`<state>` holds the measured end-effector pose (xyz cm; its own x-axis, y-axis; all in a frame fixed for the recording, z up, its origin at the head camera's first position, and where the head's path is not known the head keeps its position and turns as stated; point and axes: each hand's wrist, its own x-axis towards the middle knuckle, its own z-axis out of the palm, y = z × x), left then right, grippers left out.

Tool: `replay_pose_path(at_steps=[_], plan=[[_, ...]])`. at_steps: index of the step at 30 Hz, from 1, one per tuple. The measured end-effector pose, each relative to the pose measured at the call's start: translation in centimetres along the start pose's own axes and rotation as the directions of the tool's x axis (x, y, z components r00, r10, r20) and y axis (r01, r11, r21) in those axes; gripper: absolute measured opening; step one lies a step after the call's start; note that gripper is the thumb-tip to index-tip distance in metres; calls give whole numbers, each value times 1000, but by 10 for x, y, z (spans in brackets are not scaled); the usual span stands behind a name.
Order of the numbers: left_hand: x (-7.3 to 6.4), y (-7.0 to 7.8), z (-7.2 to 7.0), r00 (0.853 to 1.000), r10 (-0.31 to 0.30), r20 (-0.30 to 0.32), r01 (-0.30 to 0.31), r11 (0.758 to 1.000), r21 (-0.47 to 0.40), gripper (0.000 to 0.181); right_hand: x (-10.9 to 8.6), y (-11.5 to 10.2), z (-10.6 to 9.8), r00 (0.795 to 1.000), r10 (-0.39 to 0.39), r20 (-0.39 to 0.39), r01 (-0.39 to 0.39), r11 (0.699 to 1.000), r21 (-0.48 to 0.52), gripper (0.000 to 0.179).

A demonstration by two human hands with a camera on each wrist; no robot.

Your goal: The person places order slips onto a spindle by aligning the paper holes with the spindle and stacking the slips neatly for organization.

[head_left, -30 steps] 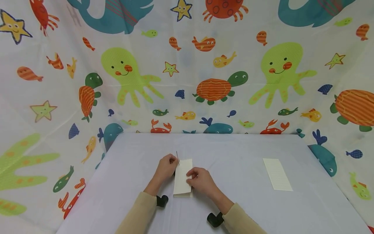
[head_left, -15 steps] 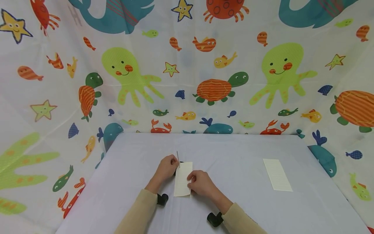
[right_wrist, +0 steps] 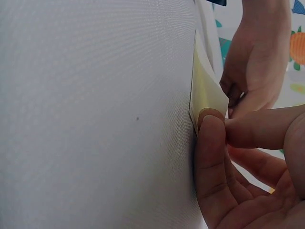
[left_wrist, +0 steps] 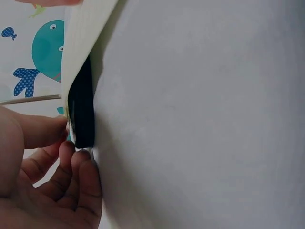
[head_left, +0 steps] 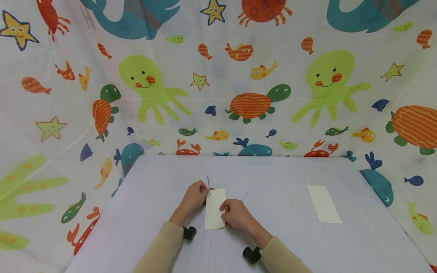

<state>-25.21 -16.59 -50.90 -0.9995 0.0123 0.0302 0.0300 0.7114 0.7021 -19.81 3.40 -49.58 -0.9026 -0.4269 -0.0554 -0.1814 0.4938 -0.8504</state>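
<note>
So I've got a thin, bowed cream rectangle of ruled paper (head_left: pixel 213 210) pinched between the left hand (head_left: pixel 197 194) and right hand (head_left: pixel 236 213), flat black strip (left_wrist: pixel 83 107) underneath, mid-table on woven white cloth (head_left: pixel 273 182).

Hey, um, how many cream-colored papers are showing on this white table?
2. The near paper is between the left hand and right hand; the far paper lies off to the right. More sheets may be hidden beneath.
</note>
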Motion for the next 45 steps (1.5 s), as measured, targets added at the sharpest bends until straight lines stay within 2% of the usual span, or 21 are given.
replay_pose_path(at_steps=[4,10,14,18,27,42,45], plan=[[-3,-2,-3,1000,5,15,-4,1000,-16,7,-1,-1,0,1000,-4,7,4,1000,-7,16],[-10,0,-10,994,55,92,-55,998,-7,16,0,-1,-1,1000,-5,16,5,999,-36,16],[-13,0,-12,990,48,135,-48,999,1,14,1,0,-2,1000,-4,21,5,999,-38,17],[-13,1,-12,988,34,151,-37,999,14,12,1,1,-2,1000,-8,23,9,999,-33,17],[-13,2,-12,987,38,155,-46,998,44,15,-1,0,-5,999,-12,37,14,998,-59,16],[-9,-1,-10,988,17,153,-21,999,25,14,-14,2,-19,998,-13,69,21,993,-114,19],[-9,0,-11,988,27,151,-30,999,19,15,-16,3,-24,998,-25,62,34,989,-144,20]])
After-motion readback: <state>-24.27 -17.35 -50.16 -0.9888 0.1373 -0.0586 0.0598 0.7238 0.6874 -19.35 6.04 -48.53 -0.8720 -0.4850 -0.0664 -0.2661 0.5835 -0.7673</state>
